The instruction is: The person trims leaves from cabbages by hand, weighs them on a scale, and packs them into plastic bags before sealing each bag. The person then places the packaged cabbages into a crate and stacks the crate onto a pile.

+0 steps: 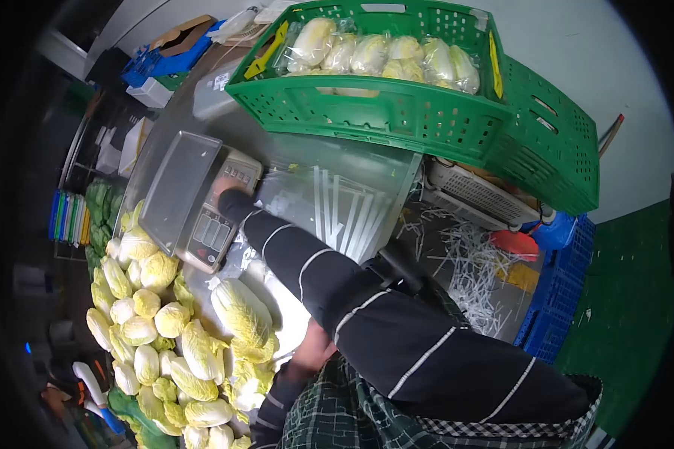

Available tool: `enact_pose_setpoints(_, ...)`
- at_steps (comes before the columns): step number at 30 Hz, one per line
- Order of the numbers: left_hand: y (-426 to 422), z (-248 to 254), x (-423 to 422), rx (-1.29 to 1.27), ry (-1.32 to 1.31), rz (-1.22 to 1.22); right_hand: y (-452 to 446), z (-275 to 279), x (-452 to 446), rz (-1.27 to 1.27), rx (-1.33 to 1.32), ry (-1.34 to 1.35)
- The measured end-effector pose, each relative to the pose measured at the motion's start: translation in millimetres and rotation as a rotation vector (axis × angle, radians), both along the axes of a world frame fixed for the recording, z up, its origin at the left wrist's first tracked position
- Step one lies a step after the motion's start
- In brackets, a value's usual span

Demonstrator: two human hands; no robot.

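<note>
My right hand (231,185), at the end of a long dark sleeve with white stripes, is on the keypad of a weighing scale (207,236). It is blurred, so its fingers do not show clearly. The scale's flat grey pan (180,198) lies on the far side of the keypad. Below my right forearm, my left hand (316,348) is close to a bright white sheet-like surface (283,299); its fingers are mostly hidden behind the right sleeve. Between the scale and my left hand lies a large napa cabbage (240,313).
A pile of small napa cabbages (157,329) covers the table's left side. A green crate (374,116) of wrapped cabbages stands at the far side, beside another green crate (550,135). White strips (341,209) lie on the table; shredded strips (472,277) heap at right near blue crates (554,299).
</note>
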State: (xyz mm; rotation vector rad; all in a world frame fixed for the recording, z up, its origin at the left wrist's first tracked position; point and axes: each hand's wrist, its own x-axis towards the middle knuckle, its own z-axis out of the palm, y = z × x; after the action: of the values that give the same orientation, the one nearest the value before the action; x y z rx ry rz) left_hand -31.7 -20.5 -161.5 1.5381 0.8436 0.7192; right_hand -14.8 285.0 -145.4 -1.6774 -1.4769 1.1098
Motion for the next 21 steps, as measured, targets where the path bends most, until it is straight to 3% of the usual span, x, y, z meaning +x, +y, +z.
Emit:
enact_pose_setpoints(3, 41.6, -8.6, 57.8, -0.518, -0.49, -0.252, -44.8, 45.2, -95.5, 0.501, 0.429, -0.243)
enact_pose_setpoints(4, 53.2, -11.1, 77.0, -0.706, -0.657, -0.335, -67.4, 66.3, -116.5, 0.707, 0.444, -0.245)
enact_pose_setpoints(6, 74.0, -15.8, 89.7, -1.354, -1.078, -0.402, -109.4, 57.1, -169.8, 0.873, 0.593, -0.025)
enact_pose_setpoints(8, 92.6, -4.3, 90.6, -1.88, -1.216, -0.439, -134.3, 46.6, -182.1, 1.02, 0.652, 0.049)
enact_pose_setpoints(9, 91.6, 6.8, 95.0, -1.407, -1.178, -0.661, -131.5, 39.0, -175.2, 1.028, 0.648, -0.003)
enact_pose_setpoints(10, 91.1, 22.5, 101.0, -0.8, -1.063, -0.744, -120.8, 33.9, -164.2, 1.033, 0.643, -0.06)
enact_pose_setpoints(11, 90.5, 38.0, 106.8, -0.35, -1.006, -0.69, -103.0, 28.7, -147.7, 0.987, 0.617, -0.137)
enact_pose_setpoints(12, 108.5, 46.0, 99.0, -1.17, -0.995, -0.597, -82.7, 20.4, -129.2, 0.942, 0.584, -0.234)
enact_pose_setpoints(15, 105.4, 40.9, 103.7, -0.545, -0.986, -0.618, -25.5, 12.0, -75.2, 0.747, 0.466, -0.403)
enact_pose_setpoints(16, 111.7, 53.0, 105.0, -0.857, -0.938, -0.646, -11.5, 11.8, -55.1, 0.675, 0.421, -0.442)
enact_pose_setpoints(17, 113.6, 57.9, 107.3, -0.942, -0.913, -0.642, -2.6, 14.9, -37.2, 0.623, 0.397, -0.464)
enact_pose_setpoints(21, 99.7, 72.9, 113.5, -0.632, -0.713, -0.392, 4.3, 35.1, 4.4, 0.558, 0.416, -0.541)
